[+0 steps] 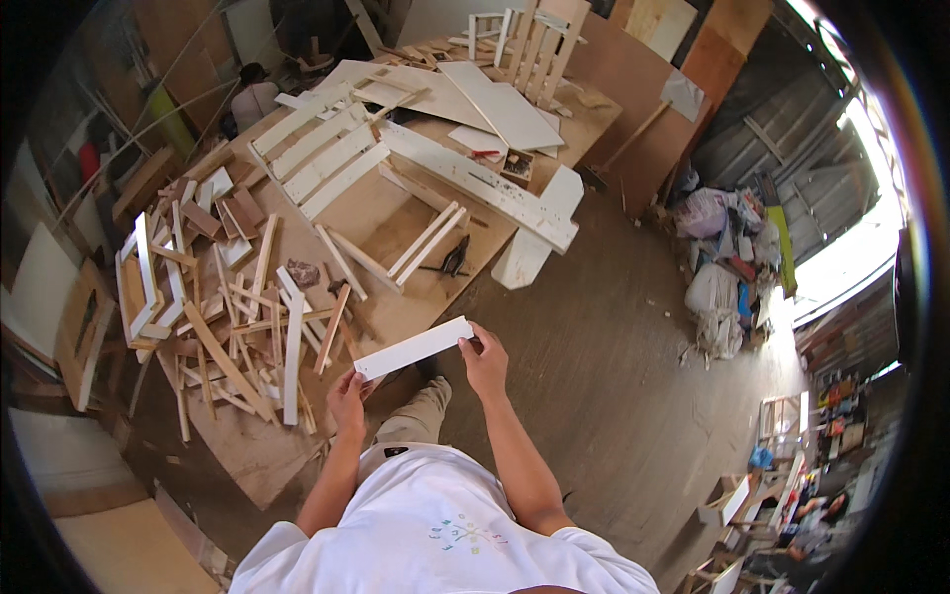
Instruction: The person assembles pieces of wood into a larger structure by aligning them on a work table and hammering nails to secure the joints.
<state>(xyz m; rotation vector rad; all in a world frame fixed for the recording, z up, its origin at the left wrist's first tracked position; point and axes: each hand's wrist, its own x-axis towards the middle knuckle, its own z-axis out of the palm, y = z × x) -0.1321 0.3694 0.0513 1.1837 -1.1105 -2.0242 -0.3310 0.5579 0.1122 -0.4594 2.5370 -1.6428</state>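
Note:
A short white board (414, 348) is held level in front of me, one end in each hand. My left hand (346, 401) grips its left end, and my right hand (483, 358) pinches the right end between thumb and fingers. Beyond the board lies a worktable (396, 309) with a white slatted wooden frame (327, 148) on it. A long white plank (475, 178) rests across the table toward its right edge. Left of the board, many loose wood strips (223, 346) are heaped at the table's near side.
Bags of rubbish (714, 292) are piled on the floor to the right. White sheet panels (505, 104) lie at the table's far end, near an upright slatted piece (542, 54). Another person (255, 99) is at the far left. Dark pliers (454, 259) lie by the table's right edge.

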